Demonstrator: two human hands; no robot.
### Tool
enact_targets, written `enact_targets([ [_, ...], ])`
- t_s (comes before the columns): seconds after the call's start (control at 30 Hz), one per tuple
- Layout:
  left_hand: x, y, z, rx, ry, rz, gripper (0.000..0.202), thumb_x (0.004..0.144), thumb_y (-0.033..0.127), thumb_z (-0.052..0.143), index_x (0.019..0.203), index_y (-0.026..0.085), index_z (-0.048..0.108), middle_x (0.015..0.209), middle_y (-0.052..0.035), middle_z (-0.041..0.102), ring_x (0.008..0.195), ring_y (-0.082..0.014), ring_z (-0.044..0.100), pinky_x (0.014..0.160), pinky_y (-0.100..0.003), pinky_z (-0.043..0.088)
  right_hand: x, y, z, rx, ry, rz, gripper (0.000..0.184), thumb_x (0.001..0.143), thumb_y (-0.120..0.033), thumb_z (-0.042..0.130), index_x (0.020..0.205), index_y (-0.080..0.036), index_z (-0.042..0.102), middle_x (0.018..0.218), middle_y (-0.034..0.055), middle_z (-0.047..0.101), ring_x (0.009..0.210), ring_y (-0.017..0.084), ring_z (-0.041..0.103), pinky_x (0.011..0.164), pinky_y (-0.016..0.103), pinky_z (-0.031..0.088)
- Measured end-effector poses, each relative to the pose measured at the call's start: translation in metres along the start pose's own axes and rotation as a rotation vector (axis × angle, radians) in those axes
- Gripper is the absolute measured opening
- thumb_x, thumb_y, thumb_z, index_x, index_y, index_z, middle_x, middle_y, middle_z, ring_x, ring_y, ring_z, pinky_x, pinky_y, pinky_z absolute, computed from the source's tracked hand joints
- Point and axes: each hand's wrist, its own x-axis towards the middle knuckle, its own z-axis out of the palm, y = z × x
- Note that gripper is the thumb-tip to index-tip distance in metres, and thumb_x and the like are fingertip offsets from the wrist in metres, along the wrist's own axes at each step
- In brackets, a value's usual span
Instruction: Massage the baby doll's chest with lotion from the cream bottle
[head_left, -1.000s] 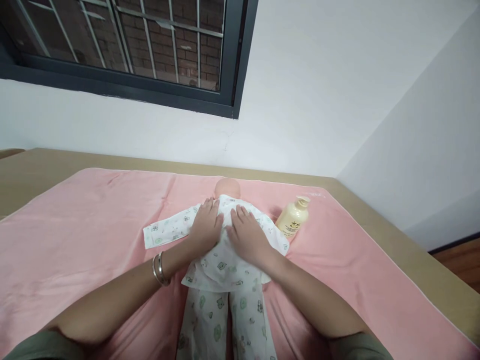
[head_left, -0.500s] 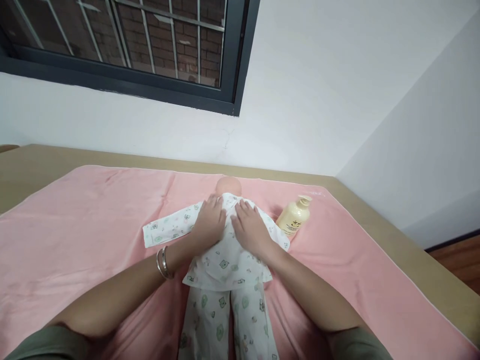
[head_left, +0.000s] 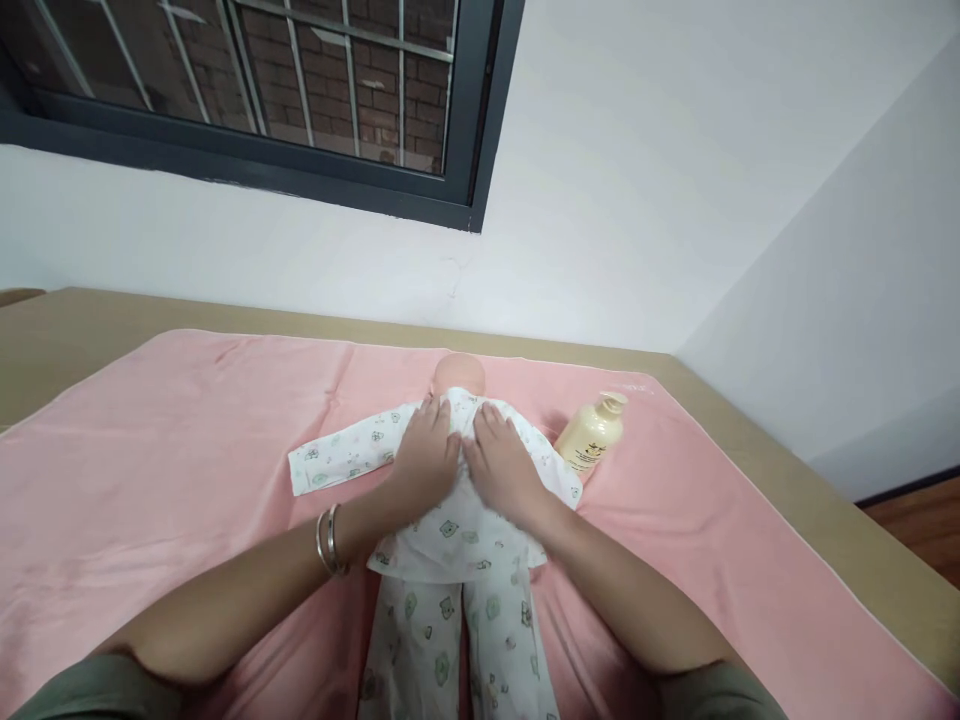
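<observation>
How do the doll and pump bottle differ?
The doll is larger than the pump bottle. The doll wears white printed clothes; the bottle is cream with dark markings. The left hand and right hand lie on the doll, while the bottle is untouched. Both rest on the pink cloth.

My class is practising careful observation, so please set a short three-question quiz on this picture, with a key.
1. Multiple choice: what do the left hand and the right hand both lie on?
A) the pump bottle
B) the patterned top
C) the window frame

2. True or false: the bangles are on the left wrist.

3. Fill in the blank: the cloth under the doll is coloured ____.

Key: 1. B; 2. true; 3. pink.
</observation>
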Motion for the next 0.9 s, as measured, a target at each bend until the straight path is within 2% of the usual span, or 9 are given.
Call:
enact_targets([
  [0.07,-0.018,0.012,0.001,0.049,0.012,0.065,0.056,0.095,0.028,0.031,0.143,0.0,0.037,0.153,-0.0244,0.035,0.147,-0.0344,0.025,0.117,-0.053,0.026,0.021,0.018,-0.002,0.032,-0.009,0.097,0.061,0.103,-0.039,0.02,0.149,-0.001,0.031,0.157,0.0236,0.027,0.148,0.031,0.018,0.118,0.053,0.018],
  [0.13,-0.025,0.016,0.002,0.065,0.004,0.082,0.055,0.095,0.029,0.033,0.144,0.004,0.037,0.154,-0.022,0.035,0.147,-0.0338,0.025,0.117,-0.054,0.026,0.028,0.025,0.0,0.049,0.006,0.117,0.062,0.103,-0.041,0.02,0.15,-0.001,0.03,0.157,0.024,0.025,0.149,0.032,0.016,0.118,0.054,0.017],
  [0.3,-0.006,-0.004,0.005,-0.027,0.039,-0.033,0.053,0.097,0.03,0.029,0.143,0.006,0.04,0.15,-0.0236,0.041,0.145,-0.0346,0.03,0.115,-0.06,0.025,-0.014,0.001,0.024,0.041,0.153,-0.073,0.057,0.102,-0.036,0.03,0.153,-0.01,0.027,0.161,0.0188,0.017,0.15,0.032,0.006,0.117,0.058,0.017],
  [0.4,-0.002,-0.01,0.008,-0.121,0.077,-0.048,0.051,0.097,0.032,0.031,0.143,0.011,0.041,0.151,-0.0207,0.041,0.145,-0.0334,0.03,0.115,-0.061,0.025,-0.026,-0.006,0.031,0.051,0.172,-0.127,0.058,0.101,-0.035,0.03,0.154,-0.012,0.024,0.162,0.0163,0.014,0.15,0.031,-0.001,0.118,0.058,0.017],
  [0.57,-0.011,-0.006,0.006,-0.223,0.11,-0.048,0.047,0.097,0.032,0.032,0.139,0.016,0.047,0.15,-0.0162,0.045,0.145,-0.0306,0.032,0.117,-0.059,0.024,0.013,0.022,0.019,0.121,0.085,-0.018,0.056,0.103,-0.042,0.022,0.154,-0.018,0.025,0.162,0.0128,0.019,0.151,0.026,0.006,0.119,0.057,0.009],
  [0.7,-0.015,-0.002,0.005,-0.294,0.162,-0.053,0.045,0.098,0.034,0.031,0.135,0.018,0.051,0.148,-0.0134,0.047,0.143,-0.0277,0.035,0.118,-0.055,0.024,0.032,0.031,0.003,0.091,0.103,0.098,0.061,0.102,-0.044,0.026,0.153,-0.011,0.025,0.161,0.019,0.015,0.15,0.03,0.005,0.118,0.059,0.007],
  [0.77,-0.018,-0.001,0.003,-0.343,0.21,-0.053,0.047,0.099,0.035,0.028,0.138,0.018,0.048,0.149,-0.0139,0.046,0.143,-0.0267,0.034,0.119,-0.053,0.023,0.027,0.023,-0.001,0.058,0.196,0.071,0.062,0.101,-0.041,0.029,0.154,-0.01,0.022,0.162,0.0191,0.01,0.15,0.031,0.001,0.117,0.059,0.006],
  [0.83,-0.021,-0.001,0.002,-0.387,0.261,-0.026,0.049,0.101,0.035,0.025,0.144,0.018,0.04,0.153,-0.0146,0.04,0.146,-0.026,0.03,0.12,-0.053,0.02,0.017,0.011,-0.003,0.018,0.276,-0.019,0.061,0.101,-0.038,0.031,0.155,-0.012,0.02,0.163,0.0163,0.007,0.15,0.029,-0.002,0.118,0.059,0.004],
  [0.9,-0.025,-0.002,0.001,-0.411,0.31,0.031,0.052,0.102,0.036,0.022,0.149,0.018,0.03,0.157,-0.0153,0.032,0.148,-0.0262,0.024,0.121,-0.054,0.016,0.009,0.0,-0.002,-0.025,0.233,-0.148,0.059,0.1,-0.036,0.034,0.154,-0.014,0.024,0.163,0.0147,0.013,0.151,0.029,0.0,0.118,0.059,0.004],
])
